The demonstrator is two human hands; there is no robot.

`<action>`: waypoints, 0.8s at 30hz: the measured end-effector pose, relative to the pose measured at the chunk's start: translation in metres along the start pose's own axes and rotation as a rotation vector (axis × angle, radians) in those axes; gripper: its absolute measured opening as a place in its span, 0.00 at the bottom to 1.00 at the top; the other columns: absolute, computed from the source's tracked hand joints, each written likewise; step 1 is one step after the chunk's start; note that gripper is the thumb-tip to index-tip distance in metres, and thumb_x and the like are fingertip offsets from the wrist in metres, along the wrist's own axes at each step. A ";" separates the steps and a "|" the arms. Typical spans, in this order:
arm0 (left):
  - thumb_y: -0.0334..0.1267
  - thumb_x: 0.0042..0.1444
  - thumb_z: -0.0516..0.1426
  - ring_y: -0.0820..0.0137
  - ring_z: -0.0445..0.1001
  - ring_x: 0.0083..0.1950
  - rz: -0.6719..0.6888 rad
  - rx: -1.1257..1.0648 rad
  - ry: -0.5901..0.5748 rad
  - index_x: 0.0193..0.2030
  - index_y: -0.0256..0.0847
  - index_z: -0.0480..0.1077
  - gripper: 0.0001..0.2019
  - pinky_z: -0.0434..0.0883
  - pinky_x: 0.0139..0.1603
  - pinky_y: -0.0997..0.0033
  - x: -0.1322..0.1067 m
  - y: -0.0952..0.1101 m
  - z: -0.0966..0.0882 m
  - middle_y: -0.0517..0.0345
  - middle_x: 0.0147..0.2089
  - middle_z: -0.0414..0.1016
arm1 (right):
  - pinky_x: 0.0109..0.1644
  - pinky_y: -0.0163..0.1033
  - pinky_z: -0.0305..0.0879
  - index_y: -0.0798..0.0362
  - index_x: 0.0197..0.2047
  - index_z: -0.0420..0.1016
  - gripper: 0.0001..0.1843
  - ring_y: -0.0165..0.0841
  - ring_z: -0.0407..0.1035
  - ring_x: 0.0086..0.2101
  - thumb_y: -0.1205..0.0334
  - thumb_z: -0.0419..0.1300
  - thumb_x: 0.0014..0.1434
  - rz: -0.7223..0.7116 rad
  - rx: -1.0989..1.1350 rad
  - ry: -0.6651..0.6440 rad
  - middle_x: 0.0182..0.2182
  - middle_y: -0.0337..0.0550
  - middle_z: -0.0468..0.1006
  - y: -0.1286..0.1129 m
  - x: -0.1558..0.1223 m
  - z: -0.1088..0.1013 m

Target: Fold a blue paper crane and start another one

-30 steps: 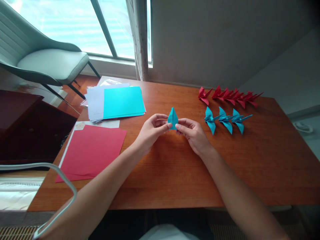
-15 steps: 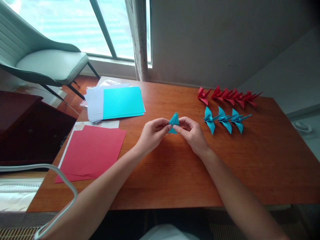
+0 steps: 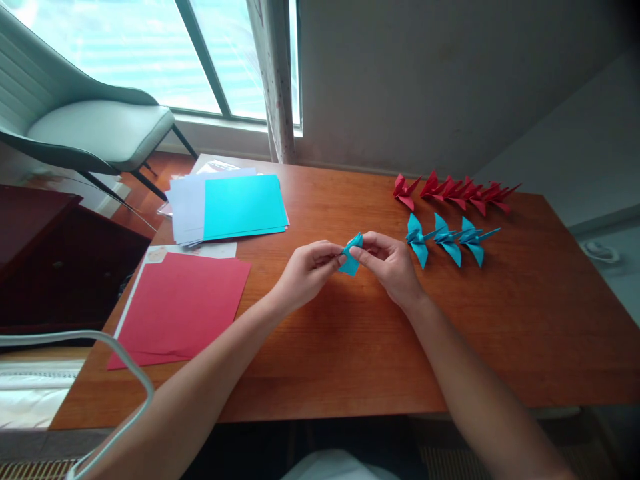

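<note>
A small folded piece of blue paper (image 3: 351, 265) is held up over the middle of the table, tilted with its upper end to the right. My left hand (image 3: 313, 270) pinches its left edge between thumb and fingers. From the other side my right hand (image 3: 390, 262) grips it near the top, thumb pressed on its face. Fingers cover parts of the folds. To the right of my right hand, three blue paper cranes (image 3: 447, 240) stand in a row. Behind them is a row of several red paper cranes (image 3: 455, 191).
On the wooden table (image 3: 340, 360), a stack of blue and white paper (image 3: 245, 207) lies at the back left, with red sheets (image 3: 185, 307) nearer me. A white cable (image 3: 125, 357) curves past the left corner. A chair (image 3: 100, 130) stands by the window.
The blue paper has turned from upright to leaning right, and its lower part now shows as a flat flap. My right thumb has shifted up along it.
</note>
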State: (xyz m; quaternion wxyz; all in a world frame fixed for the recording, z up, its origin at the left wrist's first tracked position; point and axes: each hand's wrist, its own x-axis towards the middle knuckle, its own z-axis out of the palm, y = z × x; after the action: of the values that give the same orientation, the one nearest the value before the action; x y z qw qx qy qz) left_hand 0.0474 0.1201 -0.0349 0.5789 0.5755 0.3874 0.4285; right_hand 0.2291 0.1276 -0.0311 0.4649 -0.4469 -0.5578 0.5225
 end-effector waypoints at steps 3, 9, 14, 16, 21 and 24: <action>0.42 0.59 0.62 0.71 0.68 0.35 -0.004 0.007 -0.022 0.35 0.35 0.77 0.11 0.66 0.36 0.74 0.000 0.000 0.000 0.56 0.33 0.71 | 0.38 0.39 0.72 0.49 0.36 0.81 0.12 0.32 0.73 0.34 0.51 0.70 0.54 0.001 -0.002 0.026 0.32 0.39 0.80 -0.001 -0.001 0.001; 0.44 0.58 0.63 0.71 0.69 0.35 -0.028 -0.009 -0.045 0.36 0.35 0.78 0.12 0.67 0.36 0.73 -0.001 0.003 0.002 0.55 0.33 0.72 | 0.39 0.41 0.73 0.49 0.33 0.80 0.15 0.33 0.73 0.33 0.48 0.71 0.51 0.000 0.001 0.060 0.30 0.39 0.79 -0.006 -0.002 0.003; 0.44 0.58 0.63 0.70 0.69 0.35 -0.022 0.003 -0.043 0.35 0.35 0.77 0.12 0.67 0.36 0.73 -0.001 0.003 0.001 0.55 0.33 0.73 | 0.36 0.40 0.72 0.50 0.31 0.79 0.14 0.32 0.72 0.31 0.49 0.72 0.51 -0.027 -0.022 0.082 0.28 0.38 0.78 -0.005 -0.001 0.003; 0.43 0.58 0.62 0.70 0.70 0.36 -0.023 0.020 -0.046 0.36 0.35 0.77 0.11 0.68 0.37 0.72 -0.001 0.002 0.001 0.55 0.34 0.73 | 0.35 0.39 0.71 0.50 0.30 0.78 0.13 0.32 0.71 0.30 0.50 0.71 0.52 -0.029 -0.019 0.091 0.27 0.38 0.78 -0.004 -0.001 0.003; 0.43 0.59 0.62 0.69 0.69 0.36 -0.020 0.084 -0.043 0.36 0.36 0.77 0.11 0.68 0.36 0.72 -0.002 -0.001 0.003 0.54 0.34 0.74 | 0.32 0.38 0.67 0.50 0.28 0.79 0.11 0.32 0.69 0.29 0.52 0.71 0.53 -0.046 -0.071 0.124 0.26 0.38 0.77 -0.001 -0.003 0.001; 0.44 0.58 0.62 0.69 0.70 0.36 -0.029 0.084 -0.041 0.36 0.36 0.77 0.11 0.68 0.36 0.72 -0.002 -0.001 0.003 0.54 0.34 0.74 | 0.32 0.38 0.66 0.50 0.28 0.79 0.12 0.32 0.69 0.29 0.51 0.71 0.53 -0.064 -0.100 0.148 0.25 0.39 0.77 0.000 -0.003 0.001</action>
State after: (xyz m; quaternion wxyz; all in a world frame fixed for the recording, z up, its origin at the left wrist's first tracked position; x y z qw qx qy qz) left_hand 0.0498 0.1175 -0.0358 0.5680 0.6023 0.4015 0.3917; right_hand 0.2291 0.1242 -0.0316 0.4985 -0.4889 -0.5612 0.4445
